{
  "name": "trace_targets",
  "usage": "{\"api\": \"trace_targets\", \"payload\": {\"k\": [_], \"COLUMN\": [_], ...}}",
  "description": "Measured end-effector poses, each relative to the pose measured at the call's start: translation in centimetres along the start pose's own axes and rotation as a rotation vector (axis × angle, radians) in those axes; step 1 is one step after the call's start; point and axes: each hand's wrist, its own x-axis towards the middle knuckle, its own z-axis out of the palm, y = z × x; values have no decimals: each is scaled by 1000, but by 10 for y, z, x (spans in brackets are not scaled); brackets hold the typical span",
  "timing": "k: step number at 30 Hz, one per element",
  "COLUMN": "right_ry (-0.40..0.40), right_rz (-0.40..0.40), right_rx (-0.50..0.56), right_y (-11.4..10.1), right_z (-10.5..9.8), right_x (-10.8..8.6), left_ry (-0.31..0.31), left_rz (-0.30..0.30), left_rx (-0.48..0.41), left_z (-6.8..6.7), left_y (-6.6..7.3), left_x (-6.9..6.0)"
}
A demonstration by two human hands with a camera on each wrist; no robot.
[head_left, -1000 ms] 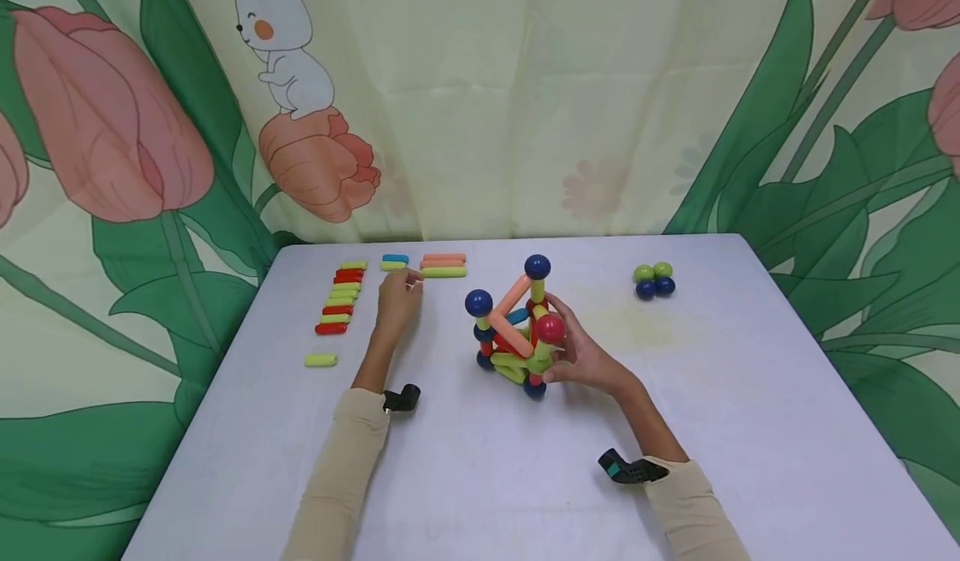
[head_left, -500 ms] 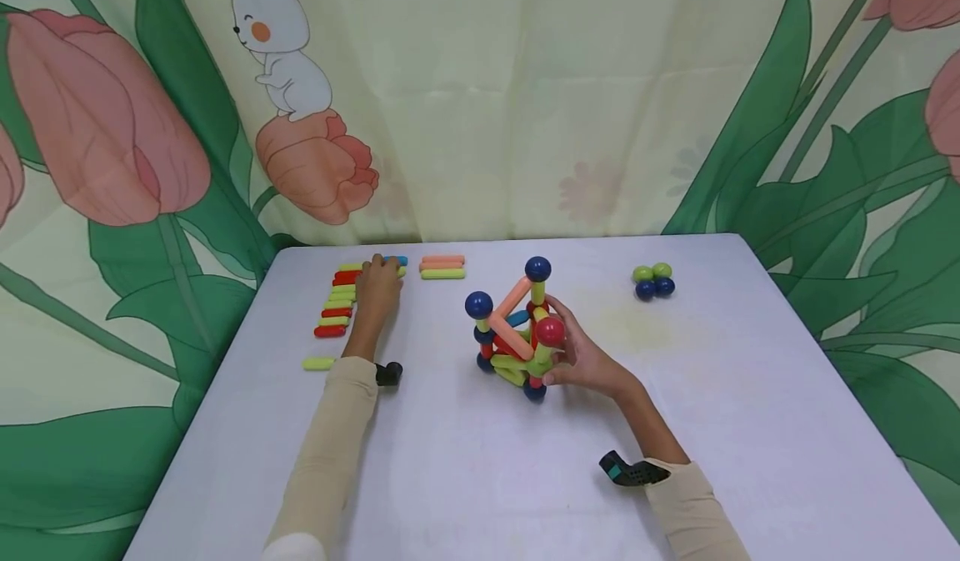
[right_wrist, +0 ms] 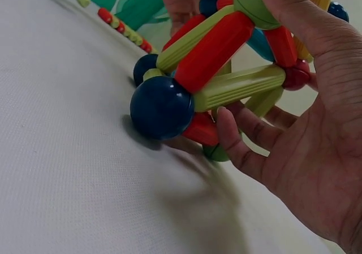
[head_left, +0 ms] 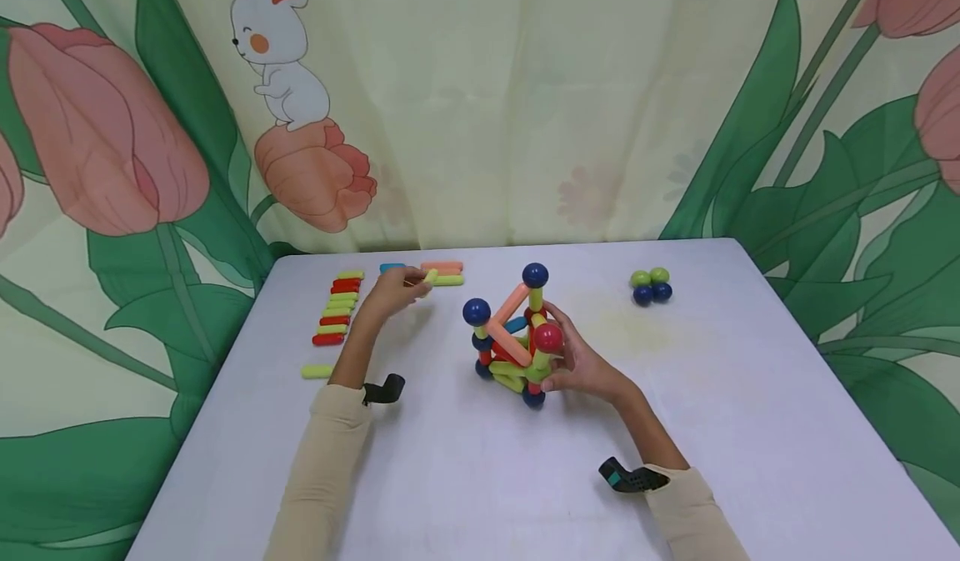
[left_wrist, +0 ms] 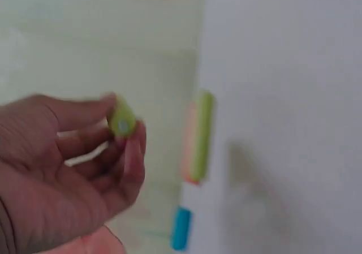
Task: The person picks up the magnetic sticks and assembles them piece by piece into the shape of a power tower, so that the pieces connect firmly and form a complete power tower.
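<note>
My left hand (head_left: 396, 290) pinches a short light green magnetic rod (head_left: 431, 277) between thumb and fingers, above the back left of the table. In the left wrist view the rod's end (left_wrist: 123, 124) faces the camera, with a metal dot in it. At mid-table stands a structure of magnetic rods and balls, including a salmon rod (head_left: 510, 343), a blue ball (head_left: 476, 312) and a red ball (head_left: 548, 338). My right hand (head_left: 585, 367) grips its right side. In the right wrist view, the thumb lies on a green ball (right_wrist: 255, 4), and the other fingers reach behind the rods.
A column of short red and green rods (head_left: 334, 321) lies at left, with a single green rod (head_left: 317, 372) nearer. At the back are a blue rod (head_left: 392, 268), salmon rods (head_left: 442, 266) and a long green rod (head_left: 449, 280). Several balls (head_left: 651, 286) sit back right.
My left hand has picked up the short green rod from beside the blue one and moved right with it. The right hand keeps its grip on the structure.
</note>
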Motion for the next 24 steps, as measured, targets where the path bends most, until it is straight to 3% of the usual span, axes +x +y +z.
{"api": "trace_targets", "payload": {"k": [3, 5, 8, 12, 15, 19, 24], "right_ry": [7, 17, 27, 20, 18, 25, 29], "right_rz": [1, -1, -1, 4, 5, 4, -2], "right_rx": [-7, -10, -6, 2, -5, -21, -27], "right_y": [2, 3, 3, 4, 5, 5, 2], "right_z": [1, 1, 2, 5, 6, 5, 3], "right_x": [-2, -3, -3, -3, -3, -1, 0], "left_ry": [-111, -161, -224, -295, -287, -217, -193], "left_rz": [78, 154, 235, 259, 235, 197, 223], "left_rx": [-263, -358, -394, -367, -383, -463, -554], "left_z": [2, 5, 11, 19, 23, 29, 38], "left_y": [31, 50, 72, 86, 88, 92, 101], "left_x": [-18, -28, -40, -51, -55, -57, -63]}}
